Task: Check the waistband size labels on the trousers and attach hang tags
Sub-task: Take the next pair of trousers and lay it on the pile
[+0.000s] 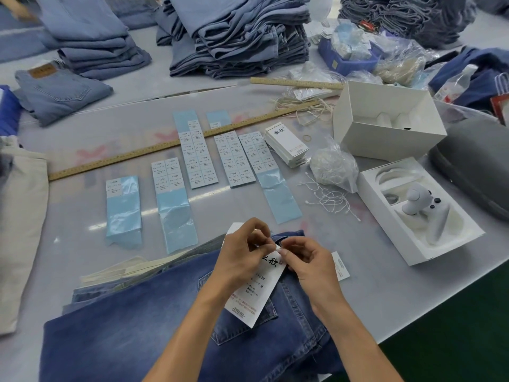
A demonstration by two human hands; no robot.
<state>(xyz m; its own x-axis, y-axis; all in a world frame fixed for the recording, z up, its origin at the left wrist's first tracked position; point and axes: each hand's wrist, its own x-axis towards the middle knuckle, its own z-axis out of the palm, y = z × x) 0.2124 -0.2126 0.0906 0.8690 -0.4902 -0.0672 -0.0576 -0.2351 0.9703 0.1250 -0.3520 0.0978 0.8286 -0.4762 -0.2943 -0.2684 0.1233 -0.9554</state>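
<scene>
Dark blue jeans (pixel 132 334) lie folded at the near edge of the table, waistband toward the far right. A white hang tag (pixel 257 290) with black printing and the size M rests on them by the back pocket. My left hand (pixel 242 252) and my right hand (pixel 303 260) meet at the tag's top end near the waistband, both pinching there with curled fingers. What they pinch is too small to make out. A second white tag (pixel 341 267) pokes out from behind my right hand.
Several blue sticker strips (pixel 197 150) lie mid-table, with a stack of blank hang tags (pixel 287 146), a bag of white tag strings (pixel 334 166) and loose strings (pixel 329 201). A wooden ruler (pixel 154 148) crosses the table. White boxes (pixel 385 119) stand right; jeans piles (pixel 239 37) behind.
</scene>
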